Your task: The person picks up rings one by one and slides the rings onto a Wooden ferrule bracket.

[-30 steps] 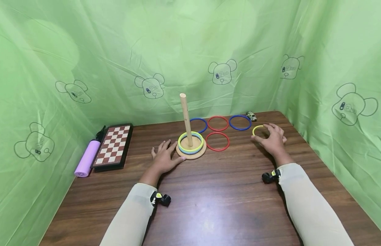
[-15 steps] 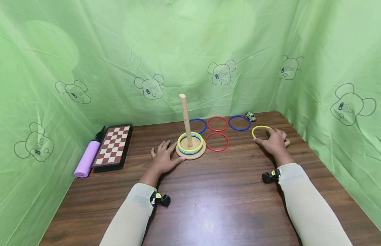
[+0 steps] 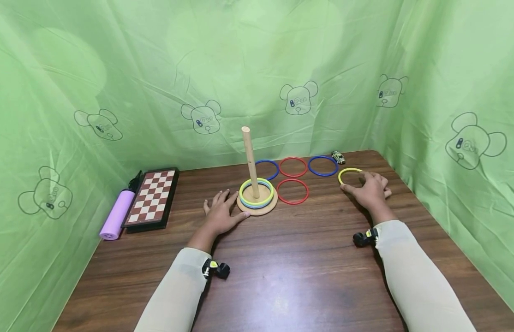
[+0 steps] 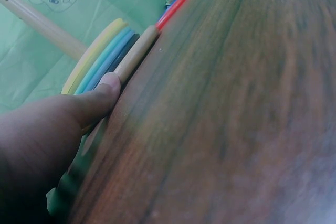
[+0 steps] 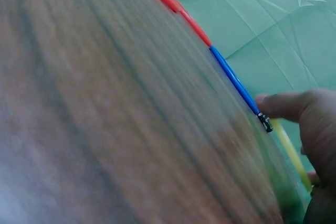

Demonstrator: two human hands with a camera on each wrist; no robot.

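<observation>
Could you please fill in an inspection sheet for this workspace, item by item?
Surface: wood-grain table, glare towards the front.
Job's things: wooden post on a round base, stacked rings around it, the uppermost yellow; two red rings, two blue rings and a separate yellow ring.
Clutter: checkered board and purple cylinder at left; toy car near the back edge.
Hands: left hand touches the round base with its thumb; right hand pinches the separate yellow ring.
Cables: nothing seen for certain; a black item beyond the purple cylinder is unclear.
Surroundings: green curtain with animal-head outlines.
</observation>
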